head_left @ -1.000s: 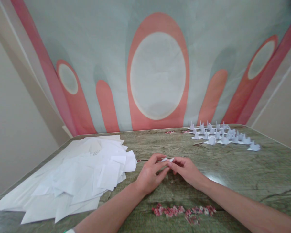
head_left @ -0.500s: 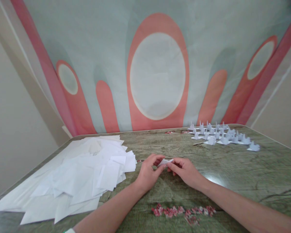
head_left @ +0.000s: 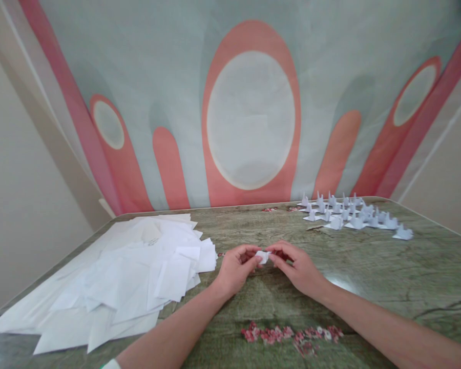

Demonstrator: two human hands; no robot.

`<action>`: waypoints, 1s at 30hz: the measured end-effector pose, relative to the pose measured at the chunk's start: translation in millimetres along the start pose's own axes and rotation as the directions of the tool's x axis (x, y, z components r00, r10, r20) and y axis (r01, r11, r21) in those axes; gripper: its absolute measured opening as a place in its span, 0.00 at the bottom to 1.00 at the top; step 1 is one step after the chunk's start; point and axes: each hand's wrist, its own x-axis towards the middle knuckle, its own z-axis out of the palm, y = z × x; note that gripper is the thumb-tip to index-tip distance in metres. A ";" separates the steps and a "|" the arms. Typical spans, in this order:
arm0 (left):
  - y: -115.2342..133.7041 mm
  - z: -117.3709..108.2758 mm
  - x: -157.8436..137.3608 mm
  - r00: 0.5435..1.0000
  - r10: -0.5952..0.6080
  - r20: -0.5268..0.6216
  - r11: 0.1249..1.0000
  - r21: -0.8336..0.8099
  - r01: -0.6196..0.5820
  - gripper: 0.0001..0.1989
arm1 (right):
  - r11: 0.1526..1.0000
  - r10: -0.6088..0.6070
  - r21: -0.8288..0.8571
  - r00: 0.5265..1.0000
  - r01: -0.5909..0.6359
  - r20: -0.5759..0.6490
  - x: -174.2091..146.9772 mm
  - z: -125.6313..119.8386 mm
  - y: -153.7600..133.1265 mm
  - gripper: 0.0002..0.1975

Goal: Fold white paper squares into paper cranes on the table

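Note:
A small folded piece of white paper [head_left: 263, 257] is pinched between my two hands, just above the middle of the table. My left hand [head_left: 238, 266] grips its left side between thumb and fingers. On the right side, my right hand [head_left: 292, 262] holds it the same way, with fingertips close to those of the left. The finer folds of the paper are too small to make out. Several folded white paper cranes [head_left: 356, 221] stand grouped at the back right of the table.
Loose white paper sheets [head_left: 115, 277] lie in a wide, overlapping pile on the left. The wood-patterned table [head_left: 369, 261] bears a pink flower print [head_left: 276, 335] near its front. Behind it hangs a green and coral backdrop [head_left: 249, 118].
The folded paper has turned in my fingers and now shows a broader, blockier face. My right hand's fingers have shifted up along its right edge; the left hand has barely moved.

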 end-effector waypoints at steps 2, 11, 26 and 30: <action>0.7 0.6 -0.2 1.000 0.016 -0.010 1.000 -0.013 -0.016 0.14 | 1.000 0.001 -0.018 1.000 -0.001 0.009 0.6 0.1 2.7 0.08; 2.7 1.4 -1.2 0.996 0.076 -0.040 0.996 0.042 -0.074 0.13 | 0.984 -0.094 -0.149 0.994 0.100 0.046 2.5 -2.9 4.0 0.09; -1.3 1.9 0.5 0.996 -0.067 0.052 0.992 -0.101 0.072 0.17 | 0.976 -0.088 -0.195 0.994 0.099 0.066 3.1 -4.6 5.6 0.10; -0.9 1.9 0.3 0.996 -0.082 0.046 0.990 -0.110 0.087 0.17 | 0.967 -0.108 -0.223 0.991 0.124 0.083 3.6 -5.0 6.7 0.10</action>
